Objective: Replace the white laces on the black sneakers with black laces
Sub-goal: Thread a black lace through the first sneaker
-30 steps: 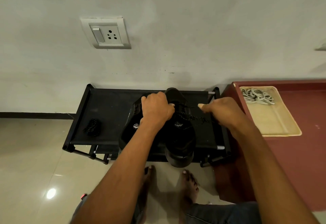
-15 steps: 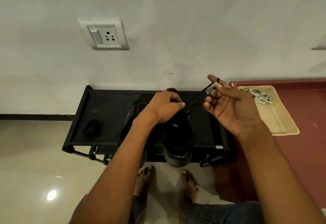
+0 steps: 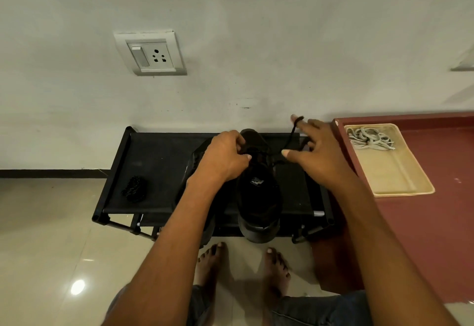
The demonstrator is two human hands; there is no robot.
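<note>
A person stands barefoot over a low black rack (image 3: 159, 161) set against a white wall. A black sneaker (image 3: 259, 197) sits on the rack, its sole end hanging over the near edge. A second dark shoe lies just left of it, mostly hidden under the left forearm.

The left hand (image 3: 225, 159) rests on the top of the sneaker near the ankle opening, fingers curled in a pinch at the lacing; the exact strand it grips is too dark to make out. The right hand (image 3: 315, 153) is spread, with a black lace (image 3: 291, 138) looped round the raised index finger and running down to the eyelets.

Half a second ago the right hand was turned palm up, lifted off to the right and drawing the lace out straight. Now it has rolled palm down and dropped closer to the shoe, so the lace bends instead of running taut. That suggests a loop is being formed, likely the start of a knot or bow.

The white laces (image 3: 369, 139) lie heaped in a beige tray (image 3: 400, 187) on the red surface at right. A coiled black lace (image 3: 134, 188) waits on the rack's left end, probably for the other shoe.
</note>
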